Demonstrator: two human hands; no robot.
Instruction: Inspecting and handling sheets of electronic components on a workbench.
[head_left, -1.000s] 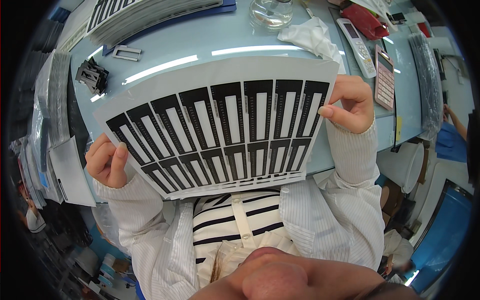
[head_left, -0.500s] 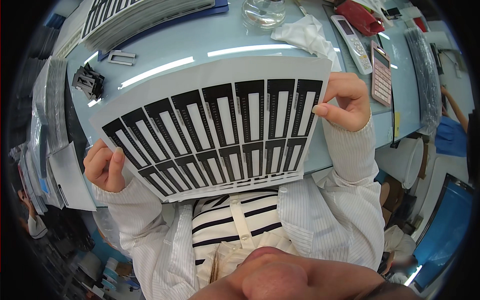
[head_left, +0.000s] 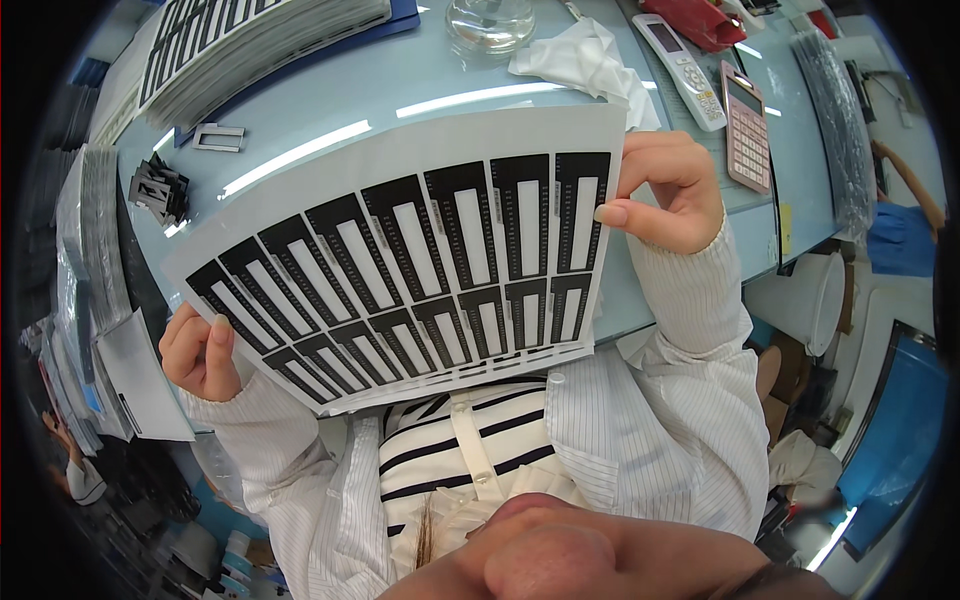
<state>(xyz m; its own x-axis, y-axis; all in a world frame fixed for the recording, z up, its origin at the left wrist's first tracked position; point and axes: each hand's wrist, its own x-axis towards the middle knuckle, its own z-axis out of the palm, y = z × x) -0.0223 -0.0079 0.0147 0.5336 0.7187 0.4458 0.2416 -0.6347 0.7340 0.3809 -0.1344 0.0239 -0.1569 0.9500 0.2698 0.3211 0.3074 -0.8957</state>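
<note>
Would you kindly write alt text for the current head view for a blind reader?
The person's left hand and right hand grip a white sheet with black frames by its sides. Also on the table: stacked sheets, a white remote and pink calculator.

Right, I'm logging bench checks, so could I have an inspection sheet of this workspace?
Surface: glossy pale table, streaked with light reflections.
Job's things: patterned sheet, perhaps several, held up between both hands.
Clutter: stack, black pieces, grey frame, glass jar, tissue, remote, calculator, red pouch.
Hands: left hand and right hand each pinch an edge of the sheet.
Cables: nothing seen.
Surroundings: wrapped bundles left, white bin right, a person in blue farther right.
</note>
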